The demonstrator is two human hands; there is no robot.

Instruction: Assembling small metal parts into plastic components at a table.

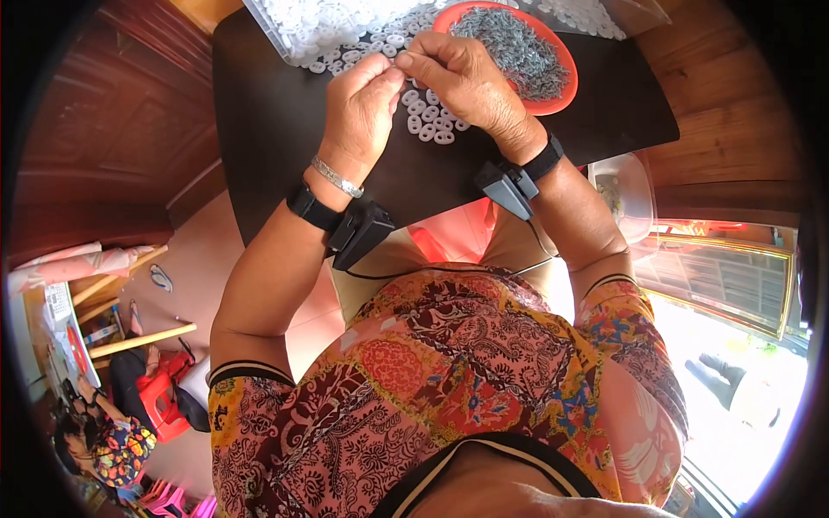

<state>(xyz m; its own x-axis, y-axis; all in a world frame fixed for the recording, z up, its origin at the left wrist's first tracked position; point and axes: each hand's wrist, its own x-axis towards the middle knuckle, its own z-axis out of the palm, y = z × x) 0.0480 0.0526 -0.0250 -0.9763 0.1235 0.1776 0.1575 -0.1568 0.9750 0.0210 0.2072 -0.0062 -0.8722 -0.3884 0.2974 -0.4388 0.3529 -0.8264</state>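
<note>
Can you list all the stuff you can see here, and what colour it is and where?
table: one, dark brown, at the top in front of the person
white rings: many, white, small oval pieces loose on the table under the hands
clear tray: one, see-through, top left of the table, full of white pieces
orange plate: one, orange-red, top right of the table
grey metal bits: a heap, grey, on the orange plate
clear bowl: one, see-through, to the right below the table edge
red stool: one, red, lower left on the floor
another person: one, in patterned clothes, far lower left
left hand: one, fingertips pinched together, silver bracelet and black wrist band
right hand: one, fingertips meeting the left hand's, black wrist band
</note>
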